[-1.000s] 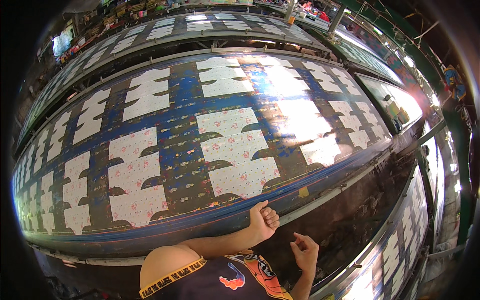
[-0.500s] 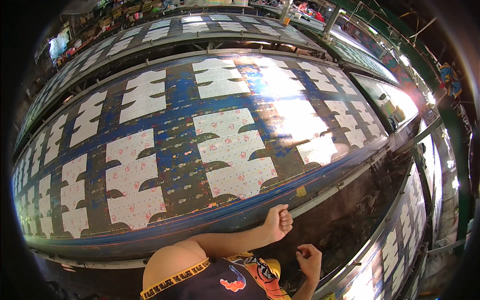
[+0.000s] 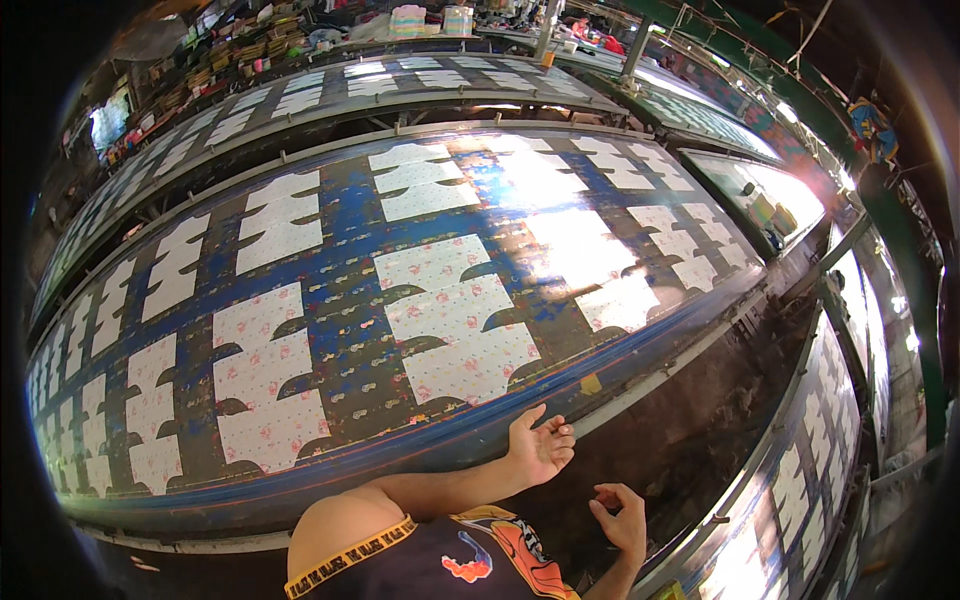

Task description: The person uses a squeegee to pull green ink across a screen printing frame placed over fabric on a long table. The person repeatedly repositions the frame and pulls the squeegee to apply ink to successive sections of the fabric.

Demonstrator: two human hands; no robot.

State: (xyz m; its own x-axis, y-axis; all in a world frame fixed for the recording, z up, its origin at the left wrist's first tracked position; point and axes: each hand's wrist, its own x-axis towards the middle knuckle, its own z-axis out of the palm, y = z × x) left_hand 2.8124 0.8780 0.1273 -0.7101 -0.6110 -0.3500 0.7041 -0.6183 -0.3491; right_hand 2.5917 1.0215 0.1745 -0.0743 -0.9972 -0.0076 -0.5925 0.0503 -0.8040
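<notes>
My left hand [image 3: 541, 452] hangs at the near edge of the long printing table [image 3: 465, 413], palm partly up, fingers loosely curled and apart, holding nothing. Lower right of it, over the dark gap beside the table, my right hand [image 3: 619, 522] has bent fingers with the thumb apart from the index finger, and nothing visible in it. Rows of white cut fabric pieces [image 3: 450, 365], some with small pink and dotted prints, lie on the table's stained blue and brown surface. Bright light washes out several pieces right of the middle.
Parallel tables [image 3: 390, 90] with similar pieces stand behind and at the lower right [image 3: 800, 470]. A white framed panel [image 3: 785, 195] lies at the right end. Metal posts [image 3: 637, 50], piled goods [image 3: 250, 40] and what looks like a person [image 3: 582, 28] are in the background.
My left hand has loosened from a closed fist to curled, open fingers. The thumb and index finger of my right hand remain apart. The view has shifted slightly, with the far background now lower in it.
</notes>
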